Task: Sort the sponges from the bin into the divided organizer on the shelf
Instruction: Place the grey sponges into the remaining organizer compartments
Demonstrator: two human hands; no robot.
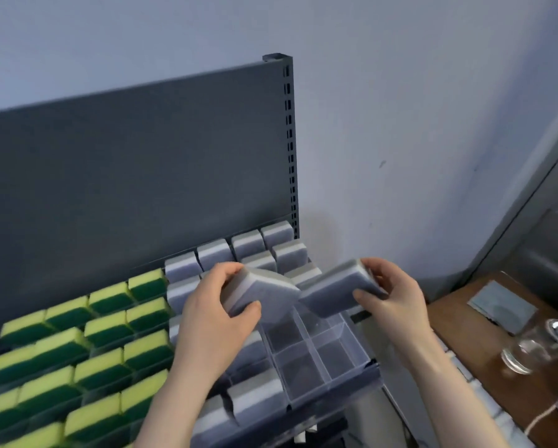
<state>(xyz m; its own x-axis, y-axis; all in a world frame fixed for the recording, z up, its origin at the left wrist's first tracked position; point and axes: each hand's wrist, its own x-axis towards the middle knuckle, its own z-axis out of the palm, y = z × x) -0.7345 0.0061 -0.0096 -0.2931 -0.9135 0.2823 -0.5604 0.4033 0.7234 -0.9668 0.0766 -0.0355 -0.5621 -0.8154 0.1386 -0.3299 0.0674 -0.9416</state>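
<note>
My left hand grips one grey sponge and my right hand grips a second grey sponge. Both sponges hover above the clear divided organizer on the shelf, their inner ends almost meeting. Several compartments below them hold nothing. Grey sponges stand in the back and left compartments. Yellow-and-green sponges fill the rows on the left. The bin is not in view.
A dark grey back panel rises behind the shelf, with a slotted upright at its right end. To the right stands a brown table with glass jars and a grey cloth.
</note>
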